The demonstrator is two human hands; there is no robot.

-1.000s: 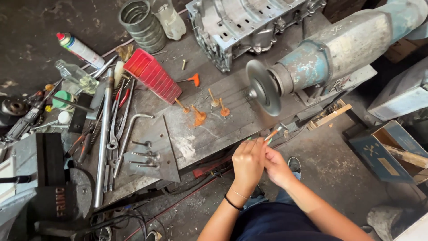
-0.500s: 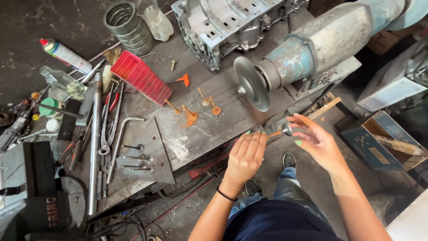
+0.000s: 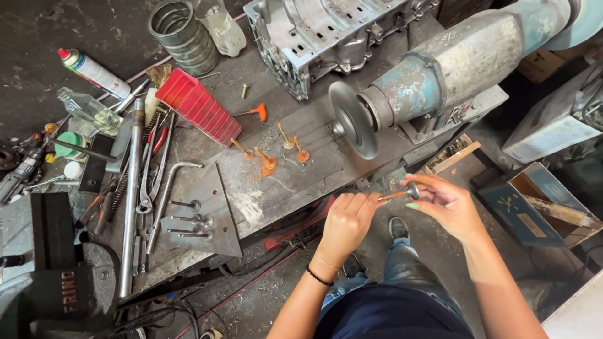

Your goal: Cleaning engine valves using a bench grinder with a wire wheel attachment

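Both hands hold valve [image 3: 398, 191] just off counter [image 3: 295, 188] front edge, below grinding disc [image 3: 353, 119]. Left hand [image 3: 347, 220] fingers pinch rusty stem end; right hand [image 3: 447, 204] fingers grip round head end. Valve lies roughly level between hands, clear of disc. More rusty valves [image 3: 269, 162] stand on counter, left of disc. Red tray [image 3: 198, 107] farther left, beside pliers [image 3: 149, 176] and long bar [image 3: 132, 201]. Grey engine block [image 3: 314, 31] at counter back, motor [image 3: 465, 63] right of disc.
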